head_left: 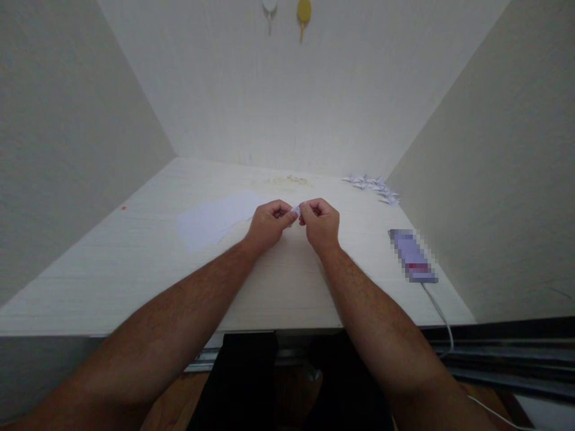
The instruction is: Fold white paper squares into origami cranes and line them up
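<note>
My left hand (pixel 269 224) and my right hand (pixel 320 222) meet above the middle of the white desk (pixel 135 263). Both are closed in a pinch on one small piece of white paper (pixel 296 211), held between their fingertips just above the desktop. Most of that piece is hidden by the fingers. A flat sheet of white paper (pixel 215 221) lies on the desk just left of my left hand.
A heap of several small folded white paper pieces (pixel 372 187) sits at the back right corner. A blurred phone (pixel 412 255) with a white cable (pixel 442 317) lies at the right. Walls close in the desk on three sides. Two hooks (pixel 287 13) hang on the back wall.
</note>
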`<state>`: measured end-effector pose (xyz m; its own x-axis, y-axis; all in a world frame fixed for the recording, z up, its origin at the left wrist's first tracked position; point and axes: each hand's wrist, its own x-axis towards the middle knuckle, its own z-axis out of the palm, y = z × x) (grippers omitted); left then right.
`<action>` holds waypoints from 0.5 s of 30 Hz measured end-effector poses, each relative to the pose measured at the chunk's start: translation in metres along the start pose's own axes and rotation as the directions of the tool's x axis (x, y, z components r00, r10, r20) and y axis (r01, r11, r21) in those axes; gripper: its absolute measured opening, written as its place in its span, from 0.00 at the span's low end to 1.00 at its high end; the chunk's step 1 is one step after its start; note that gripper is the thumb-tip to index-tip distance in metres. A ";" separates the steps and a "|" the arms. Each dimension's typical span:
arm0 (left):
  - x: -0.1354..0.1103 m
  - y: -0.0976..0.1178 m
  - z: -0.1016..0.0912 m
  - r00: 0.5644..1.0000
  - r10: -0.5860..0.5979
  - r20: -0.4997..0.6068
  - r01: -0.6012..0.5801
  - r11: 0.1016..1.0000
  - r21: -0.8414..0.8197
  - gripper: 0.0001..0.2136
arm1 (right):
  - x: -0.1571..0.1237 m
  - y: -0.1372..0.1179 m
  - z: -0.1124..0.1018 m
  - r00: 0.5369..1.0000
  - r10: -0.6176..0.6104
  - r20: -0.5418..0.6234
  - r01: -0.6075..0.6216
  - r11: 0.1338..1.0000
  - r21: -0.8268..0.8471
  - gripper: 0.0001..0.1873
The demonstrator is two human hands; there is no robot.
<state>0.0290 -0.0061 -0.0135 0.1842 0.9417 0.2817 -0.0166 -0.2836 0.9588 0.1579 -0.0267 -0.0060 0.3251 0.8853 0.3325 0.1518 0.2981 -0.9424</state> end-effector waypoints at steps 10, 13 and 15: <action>0.001 -0.004 -0.001 0.999 0.030 0.025 -0.029 0.999 -0.037 0.11 | 0.000 0.001 -0.002 0.998 0.027 0.060 -0.036 0.986 0.164 0.08; 0.002 -0.005 -0.001 0.997 0.060 0.039 -0.058 0.997 -0.057 0.14 | 0.001 0.001 -0.004 0.993 0.026 0.114 -0.045 0.986 0.163 0.10; 0.002 -0.005 -0.002 0.996 0.072 0.055 -0.068 0.996 -0.065 0.15 | 0.002 0.001 -0.004 0.991 0.029 0.131 -0.049 0.986 0.159 0.09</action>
<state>0.0276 -0.0023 -0.0174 0.2363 0.9075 0.3473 -0.0926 -0.3348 0.9377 0.1627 -0.0265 -0.0062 0.2041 0.9326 0.2976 -0.0146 0.3069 -0.9516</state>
